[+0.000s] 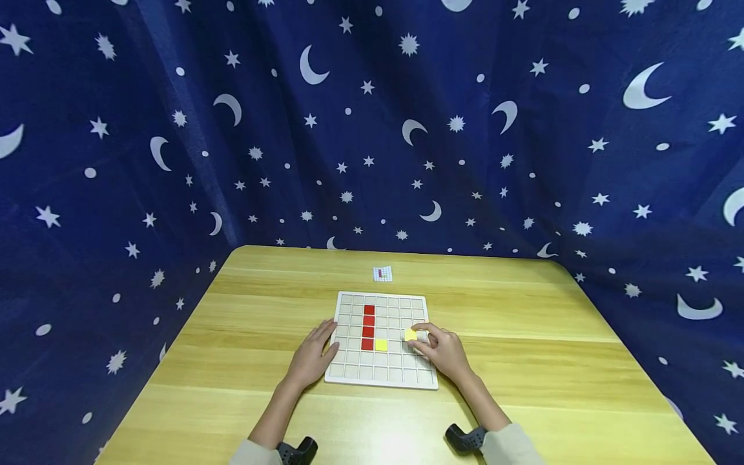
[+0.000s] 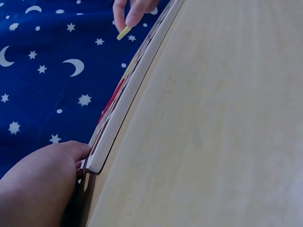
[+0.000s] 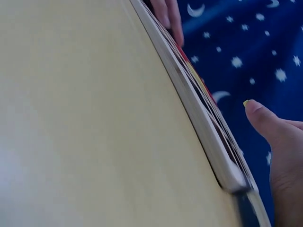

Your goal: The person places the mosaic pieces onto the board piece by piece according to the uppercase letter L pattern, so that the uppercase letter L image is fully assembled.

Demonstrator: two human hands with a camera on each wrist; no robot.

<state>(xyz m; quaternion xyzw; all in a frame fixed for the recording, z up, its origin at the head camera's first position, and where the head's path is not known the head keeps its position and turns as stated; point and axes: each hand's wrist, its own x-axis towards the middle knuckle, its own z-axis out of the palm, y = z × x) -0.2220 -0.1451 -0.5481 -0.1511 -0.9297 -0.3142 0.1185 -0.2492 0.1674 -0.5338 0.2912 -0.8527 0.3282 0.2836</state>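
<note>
A yellow tile is pinched in the fingertips of the right hand above the grid board. The board's left edge is touched by the relaxed left hand. A second yellow tile and red tiles lie between both hands.

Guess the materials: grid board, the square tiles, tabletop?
Grid board: likely painted wood or plastic, matte white, thick rounded edge in the wrist views. Red tiles and yellow tile: flat, solid-coloured, plastic or painted wood; cannot tell which. Table: light wood or wood-look laminate, visible grain, slight sheen.
</note>
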